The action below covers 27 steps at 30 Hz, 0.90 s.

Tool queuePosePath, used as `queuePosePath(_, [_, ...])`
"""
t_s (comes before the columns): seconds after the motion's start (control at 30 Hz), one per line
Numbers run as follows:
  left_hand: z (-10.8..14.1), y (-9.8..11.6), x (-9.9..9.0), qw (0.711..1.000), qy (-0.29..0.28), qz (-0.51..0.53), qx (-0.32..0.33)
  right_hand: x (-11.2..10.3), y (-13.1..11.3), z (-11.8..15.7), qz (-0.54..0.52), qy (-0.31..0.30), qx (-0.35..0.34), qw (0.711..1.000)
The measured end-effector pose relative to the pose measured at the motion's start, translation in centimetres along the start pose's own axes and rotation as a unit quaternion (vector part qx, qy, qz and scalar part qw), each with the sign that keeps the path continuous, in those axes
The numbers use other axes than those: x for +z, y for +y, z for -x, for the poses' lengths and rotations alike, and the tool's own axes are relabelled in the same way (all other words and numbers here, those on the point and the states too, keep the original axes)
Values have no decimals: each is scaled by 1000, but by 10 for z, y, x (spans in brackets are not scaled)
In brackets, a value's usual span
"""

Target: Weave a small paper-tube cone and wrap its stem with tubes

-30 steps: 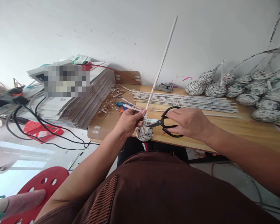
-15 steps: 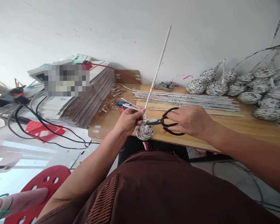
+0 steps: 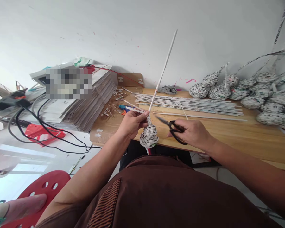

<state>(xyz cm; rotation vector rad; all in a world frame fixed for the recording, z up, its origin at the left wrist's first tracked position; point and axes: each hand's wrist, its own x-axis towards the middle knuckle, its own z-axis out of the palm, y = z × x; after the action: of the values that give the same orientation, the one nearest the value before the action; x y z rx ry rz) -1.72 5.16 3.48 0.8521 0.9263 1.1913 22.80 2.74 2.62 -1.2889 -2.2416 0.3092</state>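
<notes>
My left hand [image 3: 134, 123] pinches the narrow top of a woven paper gourd shape [image 3: 149, 136], made of rolled newspaper strips, at the table's front edge. From that top a long white paper tube [image 3: 163, 71] slants up and to the right. A shorter paper strip [image 3: 135, 109] points left above my fingers. My right hand [image 3: 190, 130] is wrapped around the handles of black scissors [image 3: 173, 127]. Their blades look closed, pointing left, a small distance to the right of the woven piece and not touching it.
Rolled paper sticks [image 3: 192, 103] lie across the wooden table [image 3: 218, 133]. Several finished woven gourds [image 3: 219, 91] are piled at the right. A blue glue gun [image 3: 123, 107] and paper scraps lie near a tall paper stack [image 3: 95, 99]. A red stool [image 3: 54, 180] stands lower left.
My right hand has drawn the scissors away from the woven piece, to the right, and the blades have come together. More of the woven neck now shows below my left hand.
</notes>
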Motion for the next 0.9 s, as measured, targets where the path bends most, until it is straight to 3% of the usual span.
queuePosePath(0.1, [1, 6, 0, 1000, -7, 2, 25, -11, 13, -4, 44, 45, 87, 994])
queuePosePath(0.17, [2, 11, 1, 999, -7, 2, 37, -22, 24, -6, 149, 16, 132, 980])
queuePosePath(0.3, [7, 13, 6, 998, -11, -4, 64, -43, 54, 0, 307, -68, 217, 924])
queuePosePath(0.43, [10, 9, 14, 995, -19, -27, 96, -56, 85, 16, 331, -81, 250, 906])
queuePosePath(0.5, [10, 6, 18, 993, -11, -36, 108, -56, 85, 19, 320, -50, 233, 917])
queuePosePath(0.57, [10, 4, 22, 993, -5, -43, 111, -51, 68, 16, 251, 10, 183, 950])
queuePosePath(0.63, [10, 2, 26, 993, -6, -55, 109, -38, 36, 6, 66, 59, 133, 987])
queuePosePath(0.67, [10, 1, 28, 992, -8, -61, 108, -30, 18, -2, -50, 61, 122, 989])
queuePosePath(0.77, [11, -1, 30, 992, -19, -72, 106, -3, -29, -28, -301, 65, 99, 946])
queuePosePath(0.9, [12, 0, 26, 992, -13, -56, 114, 21, -53, -50, -455, 83, 94, 882])
